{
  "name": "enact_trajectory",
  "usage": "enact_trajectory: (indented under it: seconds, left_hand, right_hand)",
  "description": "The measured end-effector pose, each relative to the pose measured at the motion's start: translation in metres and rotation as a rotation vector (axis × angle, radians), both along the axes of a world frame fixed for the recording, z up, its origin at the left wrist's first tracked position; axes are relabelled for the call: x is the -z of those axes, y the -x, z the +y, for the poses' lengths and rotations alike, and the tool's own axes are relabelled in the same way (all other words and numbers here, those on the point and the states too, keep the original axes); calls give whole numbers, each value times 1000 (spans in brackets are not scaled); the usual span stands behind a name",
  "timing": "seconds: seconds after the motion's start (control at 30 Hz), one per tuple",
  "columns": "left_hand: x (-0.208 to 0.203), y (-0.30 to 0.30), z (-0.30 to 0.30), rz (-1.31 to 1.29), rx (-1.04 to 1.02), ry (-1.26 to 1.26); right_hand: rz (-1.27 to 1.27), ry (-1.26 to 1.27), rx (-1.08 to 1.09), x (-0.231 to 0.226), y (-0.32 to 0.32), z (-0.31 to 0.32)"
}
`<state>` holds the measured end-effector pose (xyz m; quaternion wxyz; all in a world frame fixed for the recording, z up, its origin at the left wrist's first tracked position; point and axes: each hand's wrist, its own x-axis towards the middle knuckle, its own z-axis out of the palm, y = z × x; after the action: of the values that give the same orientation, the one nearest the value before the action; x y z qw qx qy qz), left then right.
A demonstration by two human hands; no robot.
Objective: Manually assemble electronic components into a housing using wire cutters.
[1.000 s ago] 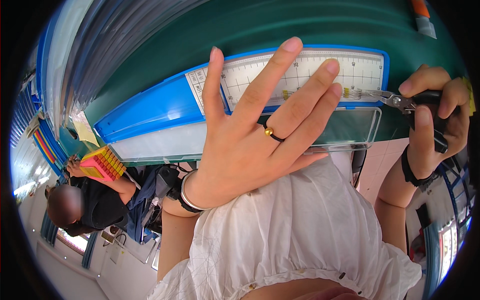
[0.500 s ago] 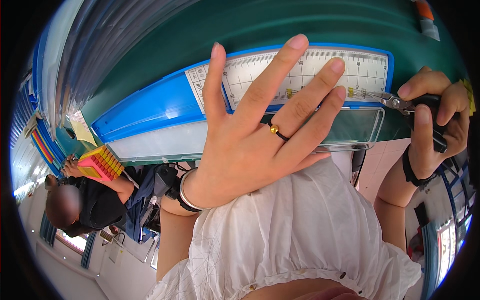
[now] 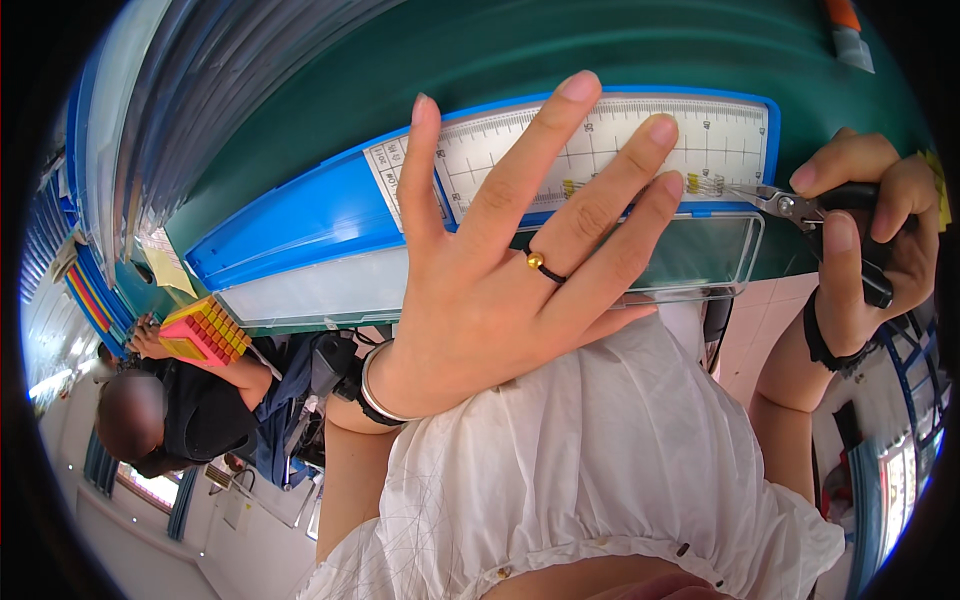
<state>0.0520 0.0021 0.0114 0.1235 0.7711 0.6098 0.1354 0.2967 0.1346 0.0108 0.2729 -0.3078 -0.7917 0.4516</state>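
The green table (image 3: 640,40) carries a long blue case (image 3: 300,215); off to the left, a co-worker (image 3: 215,415) has a hand by a pink-and-yellow block (image 3: 205,330). The left hand (image 3: 480,290) spreads its fingers wide over the ruled card (image 3: 480,155), perhaps touching it. The right hand (image 3: 880,215) wraps black-handled pliers (image 3: 795,208), tips beside small wired pieces (image 3: 706,185) on the card.

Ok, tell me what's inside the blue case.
The blue case holds a white gridded sheet and small yellow and metallic pieces, some by the pliers. The left hand hides part of it; anything beneath that hand can't be seen.
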Motion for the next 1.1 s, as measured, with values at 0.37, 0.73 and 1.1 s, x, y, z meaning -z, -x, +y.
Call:
enact_trajectory:
  seconds: [0.37, 0.73, 1.1]
  left_hand:
    - [1, -2, 1, -4, 3, -11]
    - [-2, -2, 2, 29, 1, -1]
    - [-1, 0, 0, 84, 18, 18]
  right_hand:
    - [35, -19, -76, -6, 14, 4]
    - [48, 2, 53, -1, 7, -4]
    - [18, 0, -66, 0, 5, 2]
